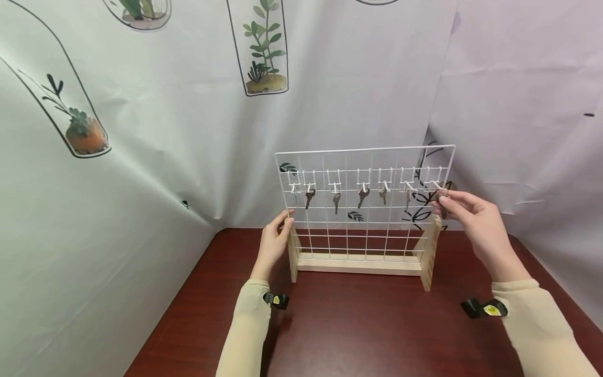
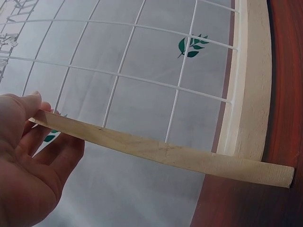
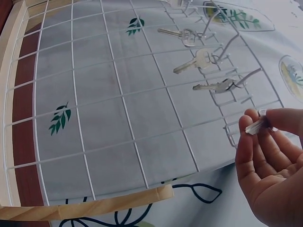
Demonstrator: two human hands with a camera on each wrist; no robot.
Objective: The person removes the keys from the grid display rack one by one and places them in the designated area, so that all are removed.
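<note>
A white wire grid rack (image 1: 365, 150) stands on a wooden base (image 1: 358, 265), with several white hooks along its upper part. Keys hang from these hooks, among them a dark key (image 1: 363, 197) near the middle and a silver key (image 3: 215, 87) close to the right end. My left hand (image 1: 273, 241) grips the top of the left wooden upright (image 2: 142, 147) between thumb and fingers. At the rightmost hook, my right hand (image 1: 480, 222) pinches a small key (image 3: 255, 126) between thumb and fingers. Whether that key touches its hook I cannot tell.
The rack rests on a dark red table (image 1: 358, 324). Behind and beside it hangs a white cloth (image 1: 188, 131) printed with plants. The right wooden upright (image 1: 431, 256) stands just below my right hand.
</note>
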